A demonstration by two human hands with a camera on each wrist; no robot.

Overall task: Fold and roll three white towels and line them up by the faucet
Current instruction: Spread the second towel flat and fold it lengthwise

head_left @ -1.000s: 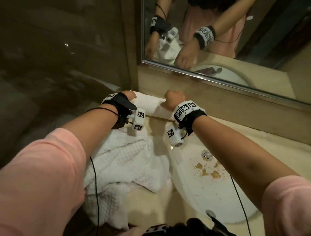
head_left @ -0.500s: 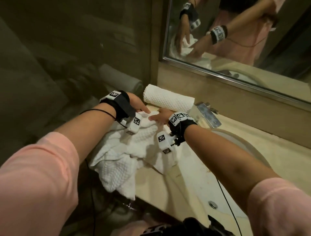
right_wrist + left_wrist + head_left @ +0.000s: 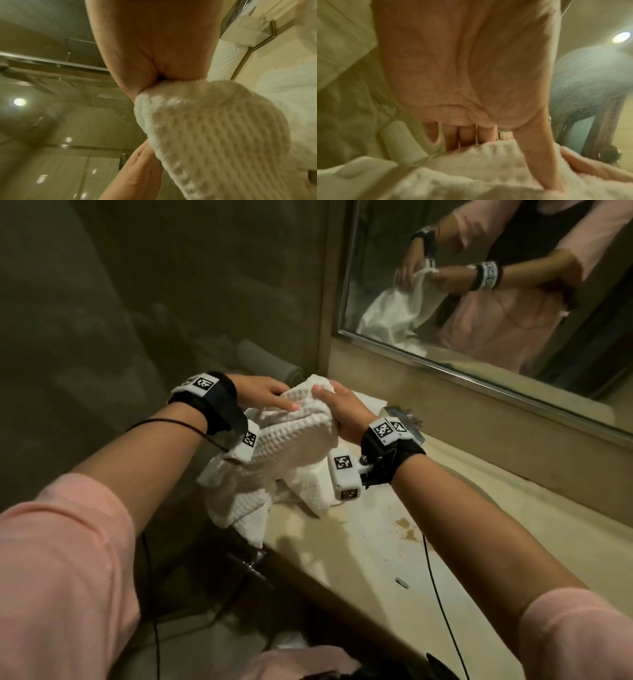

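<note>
Two white waffle-weave towels show plainly: one loose towel (image 3: 287, 446) bunched and lifted off the tabletop (image 3: 359, 542), and one rolled towel (image 3: 228, 60) lying at the far edge against the wall, just beside the faucet (image 3: 247, 33). In the head view the roll is almost hidden behind the hands. A fold of white cloth at the right edge of the right wrist view may be a third towel, but the blur leaves that unsure.

The tabletop is pale beige stone with a few brown stains (image 3: 406, 529) near the right forearm. A metal-framed mirror (image 3: 479, 285) hangs on the far wall to the right and reflects both hands and the hanging towel. To the left stands a dark glass panel (image 3: 154, 302) with a faint reflection of the roll.

Both forearms reach forward from pink sleeves (image 3: 61, 577), each wrist strapped with a black band carrying white marker blocks. The left hand (image 3: 260, 392) grips the upper left of the loose towel, thumb laid along the top and fingers curled behind the fabric. The right hand (image 3: 342, 412) is clenched around the upper right of the same towel, close beside the left hand, with the rest of the cloth drooping down to the tabletop's near left edge.
</note>
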